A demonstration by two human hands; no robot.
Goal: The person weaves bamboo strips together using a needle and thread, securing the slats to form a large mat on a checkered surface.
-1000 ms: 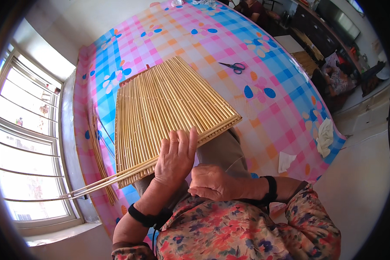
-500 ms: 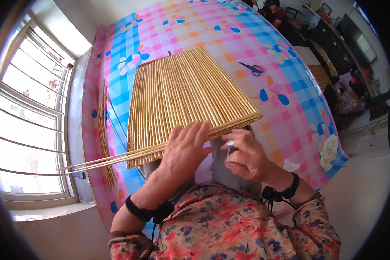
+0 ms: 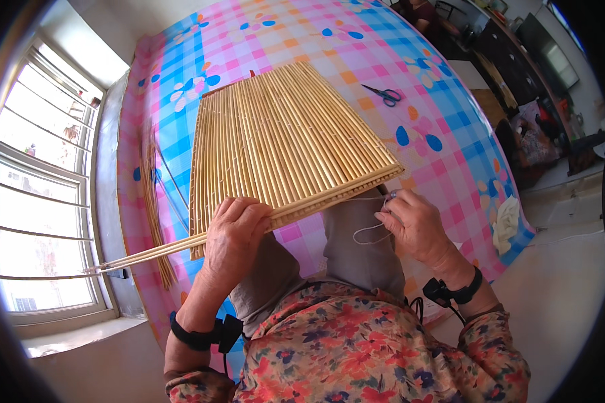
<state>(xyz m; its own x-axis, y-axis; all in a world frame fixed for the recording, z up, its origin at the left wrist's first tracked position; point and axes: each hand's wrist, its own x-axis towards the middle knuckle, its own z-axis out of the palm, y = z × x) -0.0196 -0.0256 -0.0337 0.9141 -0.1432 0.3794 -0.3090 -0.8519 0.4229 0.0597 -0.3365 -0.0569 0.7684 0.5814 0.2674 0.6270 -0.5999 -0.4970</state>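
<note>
A stiff mat of yellow plant stalks (image 3: 282, 134), laid side by side and stitched with thread, slants over my knees. Along its near edge run crosswise stalks (image 3: 156, 252) whose loose ends stick out to the left. My left hand (image 3: 234, 235) is closed over this near edge, fingers on top; its thumb is mostly hidden. Off the mat's near right corner, my right hand (image 3: 413, 225) pinches a thin white thread (image 3: 372, 242), which hangs in a loop and runs to the mat's edge. Whether a needle is in those fingers cannot be made out.
Dark-handled scissors (image 3: 387, 97) lie right of the mat on a checked, flowered cover (image 3: 302, 40). A bundle of thin stalks (image 3: 152, 208) lies at the left, near a barred window (image 3: 44, 181). A crumpled white cloth (image 3: 505, 225) sits at the right edge. Another person (image 3: 420, 12) is at the far right.
My left hand has gone from lying flat on the mat to gripping its edge, further left. My right hand has moved right, away from the edge, and the thread loop now shows.
</note>
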